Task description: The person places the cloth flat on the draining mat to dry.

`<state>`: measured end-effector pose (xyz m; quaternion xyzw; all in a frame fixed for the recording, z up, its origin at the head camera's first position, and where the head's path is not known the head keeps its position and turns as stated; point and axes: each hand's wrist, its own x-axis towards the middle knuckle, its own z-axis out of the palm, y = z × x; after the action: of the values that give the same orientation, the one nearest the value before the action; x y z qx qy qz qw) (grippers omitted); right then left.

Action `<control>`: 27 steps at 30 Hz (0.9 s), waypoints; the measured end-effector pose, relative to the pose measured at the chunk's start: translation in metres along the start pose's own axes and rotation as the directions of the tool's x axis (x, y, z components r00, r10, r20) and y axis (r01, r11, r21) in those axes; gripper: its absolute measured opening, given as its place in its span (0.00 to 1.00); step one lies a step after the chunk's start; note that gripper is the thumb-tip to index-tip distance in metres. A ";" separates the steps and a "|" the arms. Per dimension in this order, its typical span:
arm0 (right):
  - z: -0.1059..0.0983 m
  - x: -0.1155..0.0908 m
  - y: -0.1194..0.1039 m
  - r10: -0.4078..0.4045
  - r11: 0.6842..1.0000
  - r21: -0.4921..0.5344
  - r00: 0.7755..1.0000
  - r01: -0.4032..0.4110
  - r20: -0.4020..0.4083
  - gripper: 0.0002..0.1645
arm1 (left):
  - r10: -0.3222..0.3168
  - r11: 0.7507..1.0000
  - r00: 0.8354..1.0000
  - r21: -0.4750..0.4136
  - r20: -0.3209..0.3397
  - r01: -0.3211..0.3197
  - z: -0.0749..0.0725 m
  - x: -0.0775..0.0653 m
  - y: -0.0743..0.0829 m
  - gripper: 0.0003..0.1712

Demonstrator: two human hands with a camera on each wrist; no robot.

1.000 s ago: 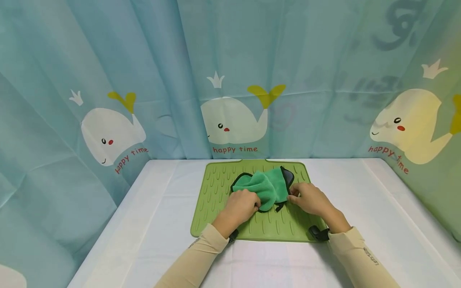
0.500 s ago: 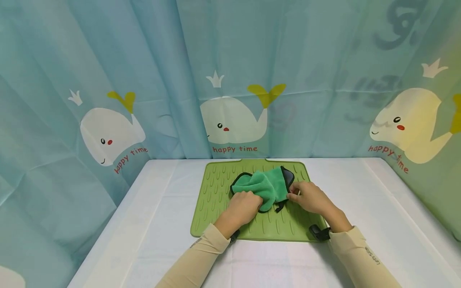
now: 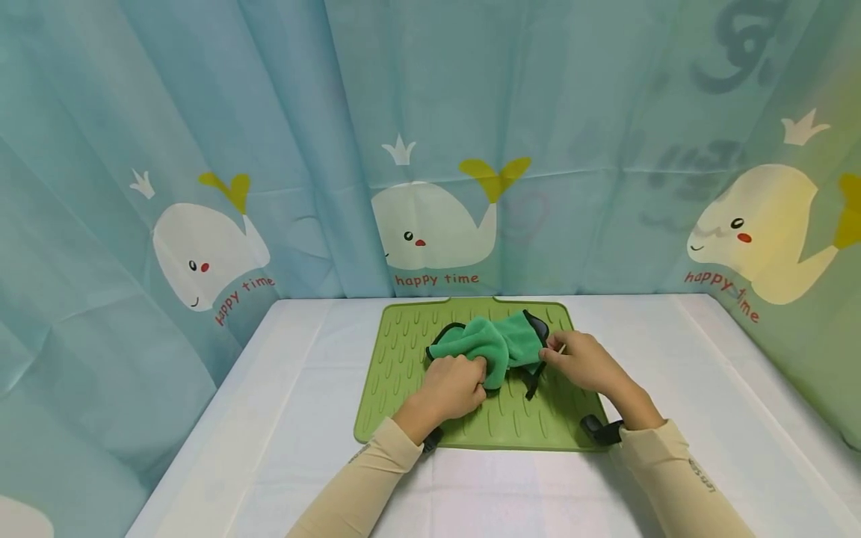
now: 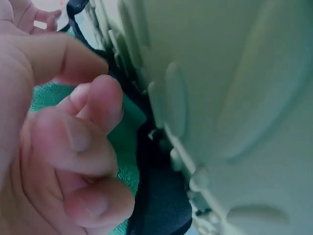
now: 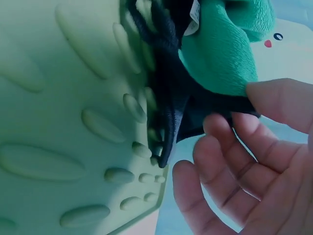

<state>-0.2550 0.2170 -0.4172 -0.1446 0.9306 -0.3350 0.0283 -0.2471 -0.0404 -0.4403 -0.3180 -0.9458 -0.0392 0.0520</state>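
Observation:
A crumpled green cloth (image 3: 487,340) with black edging and a dark grey underside lies on a ribbed green mat. My left hand (image 3: 451,385) grips its near left part with curled fingers; in the left wrist view thumb and fingertips (image 4: 105,98) meet beside the black edge, though part of the grip is hidden. At the cloth's right end my right hand (image 3: 580,360) pinches the black edging (image 5: 222,101) between thumb and index finger. That corner is lifted off the mat in the right wrist view. A black loop (image 3: 531,385) and a white label (image 5: 192,18) hang from the cloth.
The green mat (image 3: 397,396) has raised oval ribs and lies on a white-covered table (image 3: 289,418). A blue curtain (image 3: 578,246) with printed whales stands behind and at the sides. Black straps (image 3: 601,431) circle both wrists.
My right hand has moved slightly right and up, raising the cloth's right edge and the loop. The folds near my left hand have bunched more; that hand stays almost in place.

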 end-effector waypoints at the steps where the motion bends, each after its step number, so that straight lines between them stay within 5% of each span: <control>1: -0.001 0.000 0.000 0.002 1.000 0.019 1.000 -0.002 -0.002 0.13 | -0.009 1.000 1.000 -0.003 -0.010 0.009 -0.001 0.000 0.000 0.10; 8: -0.006 0.000 0.001 0.026 0.981 0.192 1.000 -0.028 0.013 0.15 | -0.063 0.997 0.995 0.036 -0.083 0.066 -0.002 0.001 -0.002 0.24; 17: -0.014 -0.001 0.001 0.067 0.950 0.303 0.998 -0.067 0.011 0.15 | -0.064 0.997 0.978 0.019 -0.198 0.069 -0.008 0.002 -0.009 0.02; 27: -0.025 -0.004 0.018 0.125 0.956 0.265 0.992 -0.125 0.016 0.16 | -0.101 0.987 0.986 -0.140 -0.129 0.083 -0.028 -0.008 -0.035 0.06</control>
<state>-0.2596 0.2465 -0.4090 -0.0803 0.8847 -0.4541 0.0682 -0.2601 -0.0764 -0.4151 -0.2732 -0.9490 -0.1268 0.0928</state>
